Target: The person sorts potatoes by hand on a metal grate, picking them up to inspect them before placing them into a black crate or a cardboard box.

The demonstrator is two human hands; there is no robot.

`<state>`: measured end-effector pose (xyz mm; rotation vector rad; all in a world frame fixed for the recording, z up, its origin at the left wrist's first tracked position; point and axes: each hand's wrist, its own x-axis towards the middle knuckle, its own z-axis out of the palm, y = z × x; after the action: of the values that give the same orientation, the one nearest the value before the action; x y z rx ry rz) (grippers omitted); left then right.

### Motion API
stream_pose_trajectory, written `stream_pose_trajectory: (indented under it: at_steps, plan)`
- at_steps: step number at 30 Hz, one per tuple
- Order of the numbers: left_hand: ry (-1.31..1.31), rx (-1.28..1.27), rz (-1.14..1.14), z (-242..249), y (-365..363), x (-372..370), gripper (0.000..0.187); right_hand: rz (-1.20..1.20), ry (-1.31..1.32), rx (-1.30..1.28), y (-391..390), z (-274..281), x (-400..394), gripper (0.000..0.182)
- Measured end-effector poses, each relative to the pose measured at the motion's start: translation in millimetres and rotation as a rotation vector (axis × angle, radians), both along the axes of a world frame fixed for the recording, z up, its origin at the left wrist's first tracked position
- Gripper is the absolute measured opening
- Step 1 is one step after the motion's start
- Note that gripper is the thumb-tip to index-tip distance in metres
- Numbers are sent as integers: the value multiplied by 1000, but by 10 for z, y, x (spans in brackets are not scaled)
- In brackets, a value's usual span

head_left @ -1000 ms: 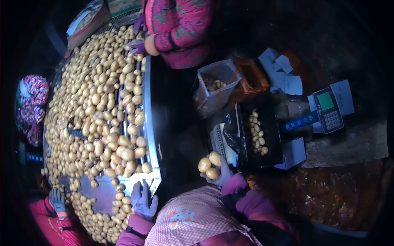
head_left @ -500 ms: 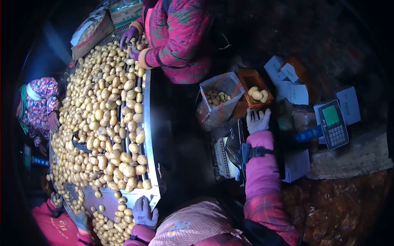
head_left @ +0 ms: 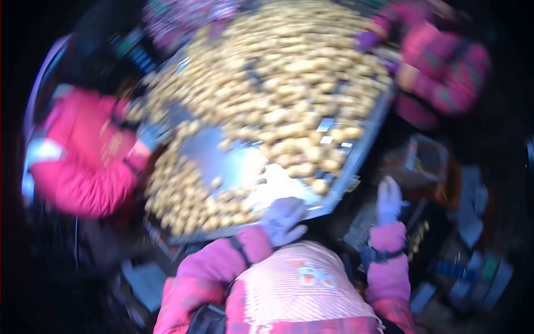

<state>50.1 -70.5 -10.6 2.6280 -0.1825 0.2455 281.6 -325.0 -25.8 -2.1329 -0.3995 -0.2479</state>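
Note:
My left hand (head_left: 282, 221), in a pale glove, rests at the near metal edge of the sorting table (head_left: 328, 205). Its thumb stands apart from the fingers, and nothing shows in it. Out to the right, over dark ground beside the table, my right hand (head_left: 389, 199) has its gloved fingers stretched out and holds nothing visible. A broad spread of potatoes (head_left: 295, 72) covers the table's far part, and a smaller heap of potatoes (head_left: 189, 200) lies at its near left. The picture is smeared by motion.
A co-worker in a red jacket (head_left: 89, 156) reaches in from the left. Another person in pink (head_left: 445, 67) works at the far right, and a third person's patterned sleeve (head_left: 178, 22) is at the top. A see-through bag (head_left: 428, 156) and an orange-brown box (head_left: 453, 181) stand right.
The view has swung left, bringing the table to the middle. My right hand has come away from the orange-brown box with potatoes. My left hand remains by the table's near corner.

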Motion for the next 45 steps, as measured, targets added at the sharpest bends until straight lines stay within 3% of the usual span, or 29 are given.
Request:
stream_pose_trajectory:
  at_steps: [1, 5, 7, 9, 13, 15, 16, 18, 19, 22, 25, 27, 29, 31, 33, 35, 38, 41, 43, 45]
  plan:
    - [-9, -87, -19, 89, 48, -56, 56, 30, -110, -138, 174, 6, -88, 29]
    - [-23, -37, 105, -69, 396, -546, 59, 414, -361, -430, 934, 94, -538, 32]
    - [-37, -65, 106, -242, 609, -812, 62, 406, -327, -422, 1196, -153, -642, 32]
    - [-48, -39, 114, -248, 854, -857, 64, 229, -414, -636, 1341, -201, -742, 31]
    - [-5, 232, 209, -210, 1831, -913, 53, 202, -381, -702, 1382, -133, -742, 31]
    - [280, 112, 487, -42, 2144, -868, 52, 191, -381, -691, 1423, -138, -781, 30]
    - [279, 102, 481, -16, 2193, -942, 52, 185, -393, -671, 1407, -183, -778, 29]
    - [71, 460, 566, 18, 2299, -1096, 52, 169, -401, -666, 1357, -160, -737, 28]
    - [81, 452, 562, 12, 2204, -1158, 52, 183, -385, -685, 1355, -142, -724, 28]
    - [-31, -18, 280, 25, 1521, -1504, 45, 219, -380, -695, 1363, -204, -718, 28]
    - [96, -146, 265, 22, 1343, -1846, 44, 201, -433, -713, 1361, -208, -721, 26]
    - [16, -183, 292, -51, 1536, -1939, 41, 210, -394, -734, 1342, -209, -696, 25]
    - [83, -155, 389, -129, 1696, -1931, 37, 223, -416, -733, 1340, -227, -682, 25]
    - [-17, -80, 430, -208, 1714, -1900, 33, 199, -422, -736, 1304, -275, -659, 25]
    - [47, -54, 493, -43, 1693, -1879, 31, 204, -428, -736, 1312, -251, -675, 25]
    - [-99, 35, 535, 27, 1753, -1833, 27, 209, -427, -764, 1289, -325, -616, 25]
    - [277, 387, 786, -52, 2078, -1577, 24, 221, -401, -741, 1321, -256, -685, 25]
    - [212, 278, 890, -177, 2347, -1432, 29, 206, -423, -715, 1336, -261, -661, 25]
    - [441, 61, 980, -205, 2443, -1326, 32, 200, -422, -712, 1294, -267, -673, 25]
    - [375, -25, 994, -194, 2467, -1344, 32, 219, -398, -708, 1319, -256, -674, 25]
